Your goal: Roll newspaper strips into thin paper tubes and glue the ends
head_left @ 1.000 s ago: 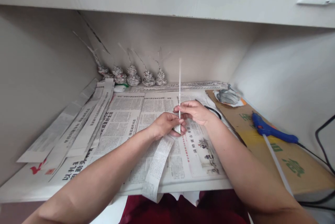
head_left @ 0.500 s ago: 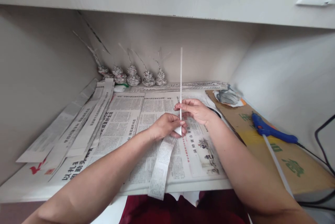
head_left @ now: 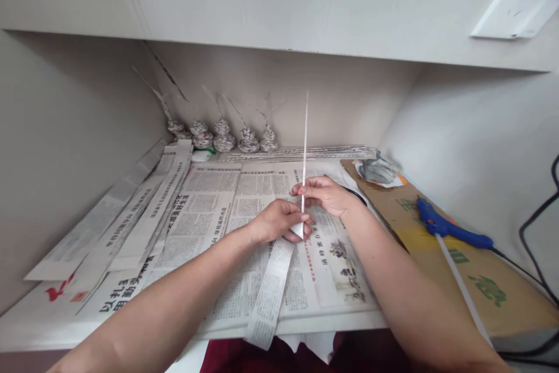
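A thin rolled paper stick (head_left: 305, 146) stands nearly upright between my hands. From its lower end a loose newspaper strip (head_left: 271, 291) trails down and left over the table's front edge. My left hand (head_left: 282, 220) pinches the bottom of the roll, where the paper widens into a small cone. Slightly higher, my right hand (head_left: 323, 194) closes its thumb and fingertips on the stick. Some fingers of both hands are hidden behind the paper.
Cut newspaper strips (head_left: 148, 204) lie overlapped at the left. Several woven paper gourds (head_left: 248, 139) stand at the back, beside a bundle of paper sticks (head_left: 297, 153). On cardboard (head_left: 463, 268) at the right rest a blue glue gun (head_left: 454, 227) and a grey cloth-like item (head_left: 376, 170).
The view has tilted upward a little, so everything sits lower in the picture. Both hands keep their hold on the paper stick, whose top now looks thinner and leans slightly right.
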A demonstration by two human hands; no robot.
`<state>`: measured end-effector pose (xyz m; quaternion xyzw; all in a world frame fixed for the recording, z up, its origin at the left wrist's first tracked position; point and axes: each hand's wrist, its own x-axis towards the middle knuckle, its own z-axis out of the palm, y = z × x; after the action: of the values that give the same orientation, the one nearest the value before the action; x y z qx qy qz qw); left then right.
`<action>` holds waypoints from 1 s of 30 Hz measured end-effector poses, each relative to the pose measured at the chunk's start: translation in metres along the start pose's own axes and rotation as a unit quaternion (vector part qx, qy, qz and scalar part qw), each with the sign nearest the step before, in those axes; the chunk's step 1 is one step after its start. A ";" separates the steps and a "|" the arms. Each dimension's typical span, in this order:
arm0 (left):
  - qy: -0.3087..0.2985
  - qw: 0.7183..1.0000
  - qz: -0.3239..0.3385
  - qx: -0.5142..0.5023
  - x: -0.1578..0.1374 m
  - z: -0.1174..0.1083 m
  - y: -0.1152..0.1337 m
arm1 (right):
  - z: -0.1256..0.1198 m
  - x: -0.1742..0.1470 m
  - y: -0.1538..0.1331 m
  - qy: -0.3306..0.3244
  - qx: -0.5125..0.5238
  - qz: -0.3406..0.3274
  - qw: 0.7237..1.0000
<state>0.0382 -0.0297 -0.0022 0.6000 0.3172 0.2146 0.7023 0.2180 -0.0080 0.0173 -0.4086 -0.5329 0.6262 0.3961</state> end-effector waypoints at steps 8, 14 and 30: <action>-0.011 1.000 0.013 -0.005 -0.002 -0.001 0.002 | 0.002 -0.004 -0.003 -0.026 -0.012 0.004 1.000; -0.042 0.999 -0.008 -0.027 -0.004 -0.002 0.002 | 0.000 -0.003 -0.001 -0.022 -0.002 0.014 1.000; -0.031 0.999 0.000 -0.005 -0.004 -0.001 0.002 | -0.001 -0.001 -0.001 -0.023 -0.026 0.008 0.999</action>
<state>0.0353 -0.0312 0.0005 0.6025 0.2942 0.1971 0.7152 0.2194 -0.0089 0.0183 -0.4088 -0.5548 0.6243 0.3679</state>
